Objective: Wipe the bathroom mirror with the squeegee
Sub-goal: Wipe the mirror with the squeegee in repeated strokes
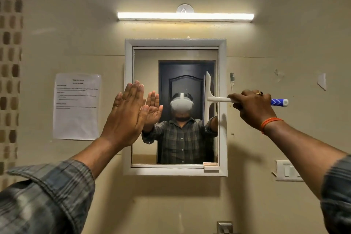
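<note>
Frankly, no writing is legible from where I watch: the printed sheet (77, 106) taped to the wall left of the mirror (175, 104) has a heading and paragraphs, all too blurred to read, and I see no brand on the squeegee (209, 99). My right hand (253, 107) is wrapped tight around the squeegee's white handle, covering most of it; only the blue end with white chevrons pokes out past my fist. The blade stands upright against the glass near the mirror's right edge. My left hand (126, 112) is spread flat, fingers together, at the mirror's left frame; I cannot tell whether the palm touches. A switch plate (287, 170) is partly hidden behind my right forearm.
</note>
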